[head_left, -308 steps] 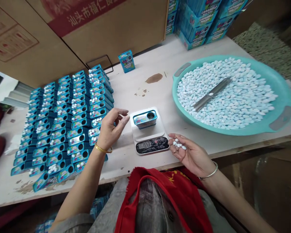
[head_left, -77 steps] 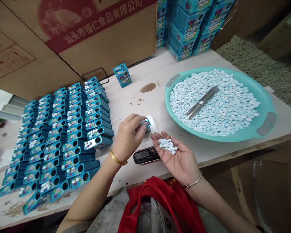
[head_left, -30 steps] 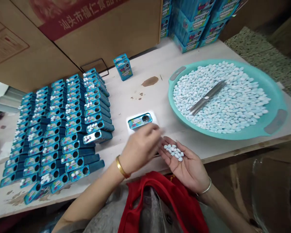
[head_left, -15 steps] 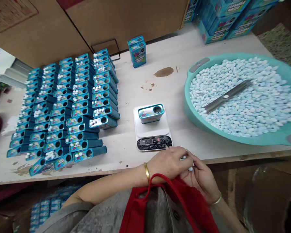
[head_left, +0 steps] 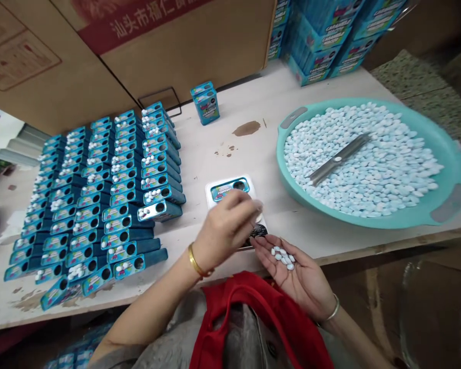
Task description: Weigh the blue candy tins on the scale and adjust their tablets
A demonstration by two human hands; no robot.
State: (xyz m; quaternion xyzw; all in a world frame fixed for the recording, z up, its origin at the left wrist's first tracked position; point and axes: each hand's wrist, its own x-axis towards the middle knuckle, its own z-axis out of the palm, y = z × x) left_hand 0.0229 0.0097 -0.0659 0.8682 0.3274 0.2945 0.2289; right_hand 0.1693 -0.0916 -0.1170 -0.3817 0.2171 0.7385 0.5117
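My left hand (head_left: pixel 230 225), with a gold bangle at the wrist, is raised over a white kitchen scale (head_left: pixel 212 200). Its fingers are pinched together, and something pale like a candy shows at the tips. Under it, a blue candy tin (head_left: pixel 219 191) with a round dark hole stands on the scale, partly hidden along with the display. Palm up at the table edge, my right hand (head_left: pixel 301 282) is cupped beneath several pale blue oval candies (head_left: pixel 283 258). Its fingertips are close to the scale's front corner.
Rows of blue tins (head_left: pixel 111 205), many with candies on top, stand on the left. A turquoise basin (head_left: pixel 292 192) of candies with a metal scoop (head_left: pixel 340 159) is at right. Two tins (head_left: pixel 206 105), a large carton (head_left: pixel 169 48) and stacked blue boxes (head_left: pixel 318 46) are behind.
My hands have separated. The left rose and moved left over the scale, covering its display; the right turned palm up, showing the candies. The view has shifted slightly.
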